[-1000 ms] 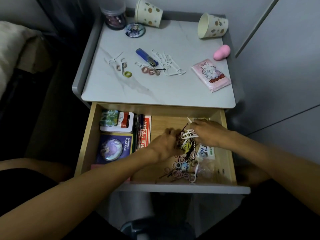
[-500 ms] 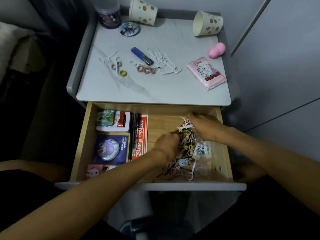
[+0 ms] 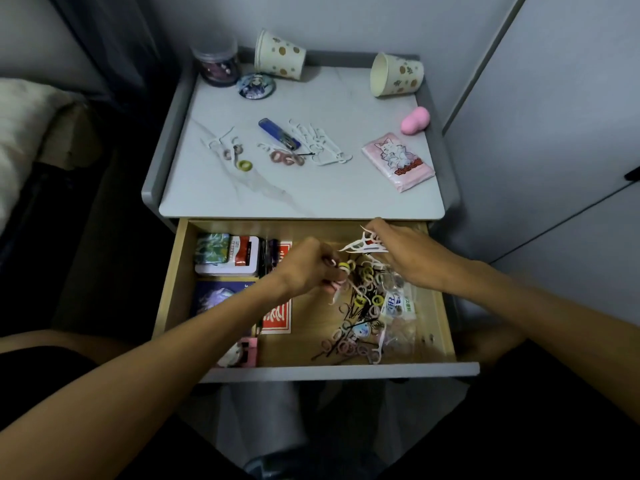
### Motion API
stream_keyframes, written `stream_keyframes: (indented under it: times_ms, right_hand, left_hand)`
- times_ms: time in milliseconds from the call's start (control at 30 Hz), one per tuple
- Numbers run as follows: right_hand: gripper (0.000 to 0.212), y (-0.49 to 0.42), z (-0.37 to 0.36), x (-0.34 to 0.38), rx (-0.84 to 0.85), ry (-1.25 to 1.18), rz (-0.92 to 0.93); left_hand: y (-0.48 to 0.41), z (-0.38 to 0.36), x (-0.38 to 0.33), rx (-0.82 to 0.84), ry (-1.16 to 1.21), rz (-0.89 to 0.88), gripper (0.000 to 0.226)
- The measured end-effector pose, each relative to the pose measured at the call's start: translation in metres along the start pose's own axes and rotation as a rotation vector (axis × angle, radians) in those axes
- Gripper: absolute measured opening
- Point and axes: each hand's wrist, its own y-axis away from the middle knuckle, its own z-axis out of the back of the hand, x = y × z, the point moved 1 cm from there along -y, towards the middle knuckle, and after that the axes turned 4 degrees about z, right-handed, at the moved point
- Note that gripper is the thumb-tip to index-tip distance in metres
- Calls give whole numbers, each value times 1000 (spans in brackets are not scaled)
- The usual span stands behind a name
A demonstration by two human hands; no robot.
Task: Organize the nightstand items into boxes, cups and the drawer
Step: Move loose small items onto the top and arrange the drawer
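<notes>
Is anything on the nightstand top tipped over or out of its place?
Yes. One paper cup beside the clear jar and another paper cup at the back right corner lie on their sides. Floss picks and hair ties lie scattered loose in the middle.

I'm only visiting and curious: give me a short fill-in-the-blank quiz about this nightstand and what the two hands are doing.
1. Both paper cups lie on their ____.
2. The lighter on the nightstand top is ____ in colour.
3. The right hand pinches white floss picks above the open ____.
4. The left hand grips small hair ties; the bright one at its fingertips is ____.

Missing words: sides; blue; drawer; yellow.
</notes>
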Motion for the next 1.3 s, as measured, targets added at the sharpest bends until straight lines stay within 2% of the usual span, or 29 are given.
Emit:
stream_keyframes:
  times_ms: [100, 233, 367, 567, 667, 900, 1100, 1200, 1300]
  right_hand:
    - [31, -1, 15, 14, -48, -77, 4]
    - [24, -13, 46, 31, -98, -236, -55]
    - [12, -47, 72, 39, -109, -547, -184]
    - [6, -120, 97, 36, -3, -870, -327]
    - [11, -160, 106, 24, 2, -935, -449]
    - [16, -206, 115, 9, -63, -772, -545]
    - [37, -225, 108, 0, -188, -542, -505]
    - [34, -228, 103, -4, -212, -474, -511]
    - [23, -230, 99, -9, -238, -391, -523]
  left_hand:
    - [14, 14, -13, 2, 18, -53, 2]
    - [31, 43, -36, -43, 87, -92, 3]
    - [33, 90, -56, -164, 148, -91, 3]
    - [3, 166, -56, -315, 110, 24, 6]
    - [-21, 198, -47, -372, 145, 111, 12]
    - [-55, 227, -47, -504, 143, 106, 15]
    - [-67, 246, -42, -626, 55, 120, 26]
    - [-68, 250, -36, -668, 75, 120, 26]
    - [-69, 249, -34, -676, 70, 122, 17]
